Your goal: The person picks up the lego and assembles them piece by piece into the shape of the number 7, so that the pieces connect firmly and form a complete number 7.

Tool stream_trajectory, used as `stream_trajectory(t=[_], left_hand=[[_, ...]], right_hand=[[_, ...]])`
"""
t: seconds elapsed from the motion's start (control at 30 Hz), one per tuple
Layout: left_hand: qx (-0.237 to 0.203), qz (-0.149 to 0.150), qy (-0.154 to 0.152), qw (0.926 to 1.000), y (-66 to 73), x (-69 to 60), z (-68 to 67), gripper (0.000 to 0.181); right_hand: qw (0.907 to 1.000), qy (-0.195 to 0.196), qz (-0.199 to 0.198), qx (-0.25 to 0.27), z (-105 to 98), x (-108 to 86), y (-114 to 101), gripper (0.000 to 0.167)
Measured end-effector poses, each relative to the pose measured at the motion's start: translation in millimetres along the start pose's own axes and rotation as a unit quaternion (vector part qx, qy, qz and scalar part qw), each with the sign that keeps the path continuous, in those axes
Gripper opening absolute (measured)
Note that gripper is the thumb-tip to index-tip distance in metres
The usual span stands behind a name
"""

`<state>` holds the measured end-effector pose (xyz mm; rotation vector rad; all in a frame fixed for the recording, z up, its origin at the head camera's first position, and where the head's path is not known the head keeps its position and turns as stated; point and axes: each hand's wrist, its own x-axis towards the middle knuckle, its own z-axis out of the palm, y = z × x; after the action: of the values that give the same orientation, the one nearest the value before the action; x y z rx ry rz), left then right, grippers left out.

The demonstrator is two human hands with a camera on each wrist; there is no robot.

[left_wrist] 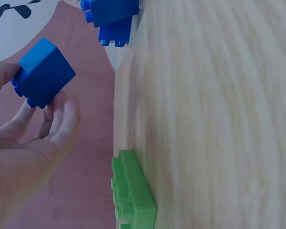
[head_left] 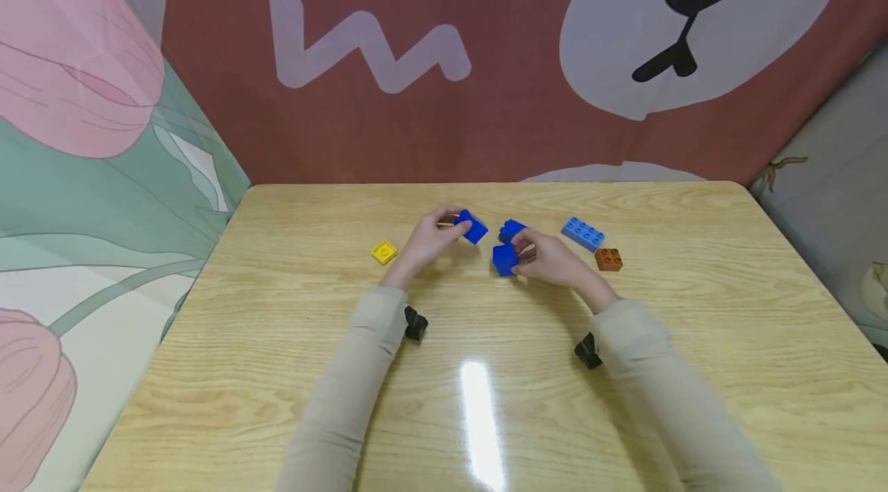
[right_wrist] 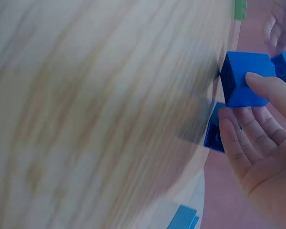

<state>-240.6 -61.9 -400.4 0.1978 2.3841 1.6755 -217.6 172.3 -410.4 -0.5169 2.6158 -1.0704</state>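
Note:
The left hand [head_left: 426, 240] [left_wrist: 33, 143] pinches a blue brick [head_left: 473, 227] [left_wrist: 45, 74] between thumb and fingers, tilted and raised off the table. To its right, the right hand [head_left: 553, 259] [right_wrist: 271, 148] grips a second blue brick [head_left: 505, 261] [right_wrist: 248, 78], thumb on one side and fingers on the other. The two held bricks are apart. Another blue brick [head_left: 512, 230] [right_wrist: 213, 131] lies just behind the right hand's brick, partly hidden by the fingers in the right wrist view.
Right of the hands lie a lighter blue brick [head_left: 583, 233] [right_wrist: 182, 218] and an orange-brown brick [head_left: 608, 259] on the wooden table [head_left: 527, 415]. Left of them is a yellow brick [head_left: 384, 251]. The left wrist view shows a green brick [left_wrist: 138, 195]; whether it is the same one, I cannot tell.

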Motion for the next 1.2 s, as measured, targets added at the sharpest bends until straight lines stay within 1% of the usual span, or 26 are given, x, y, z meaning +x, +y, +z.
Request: stream_trajectory(t=[0.13,0.27,0.47,0.6,0.7,0.8,0.9,1.0,1.13,1.2], left_hand=[[-0.016,0.009,0.0,0.9998,-0.5,-1.1,-3.7,0.045],[-0.025,0.01,0.002,0.9996,0.2,-3.1,-6.9,0.047],[-0.006,0.008,-0.001,0.9999,1.4,-5.5,-10.5,0.048],[0.006,0.016,-0.002,0.9999,0.9,-5.1,-10.4,0.049],[0.006,0.014,0.0,0.9999,0.8,-4.7,-9.6,0.051],[-0.007,0.006,0.007,0.9999,1.7,-3.6,-8.3,0.053],[-0.023,-0.006,0.013,0.9996,2.0,-2.5,-6.7,0.051],[-0.028,-0.013,0.012,0.9995,2.2,-2.4,-5.7,0.048],[-0.025,-0.008,0.003,0.9997,3.0,-3.0,-5.2,0.046],[-0.022,-0.005,-0.001,0.9998,3.2,-3.5,-5.2,0.045]], right_hand=[[0.9999,-0.007,0.013,0.002,4.9,2.9,-6.4,0.04],[0.9996,-0.007,0.028,-0.006,9.7,5.5,-11.3,0.039],[0.9993,0.004,0.036,-0.002,17.0,11.3,-16.8,0.038],[0.9989,0.009,0.044,0.007,22.3,16.4,-18.7,0.038],[0.999,0.007,0.043,0.01,25.5,18.8,-20.4,0.039],[0.9993,0.005,0.037,0.007,27.3,20.3,-22.0,0.041],[0.9993,0.002,0.035,0.006,27.9,20.3,-23.3,0.042],[0.9995,-0.001,0.029,0.012,26.9,19.3,-24.0,0.044],[0.9993,-0.001,0.02,0.032,23.0,16.9,-25.4,0.051],[0.9989,0.007,0.016,0.044,20.6,16.0,-26.2,0.054]])
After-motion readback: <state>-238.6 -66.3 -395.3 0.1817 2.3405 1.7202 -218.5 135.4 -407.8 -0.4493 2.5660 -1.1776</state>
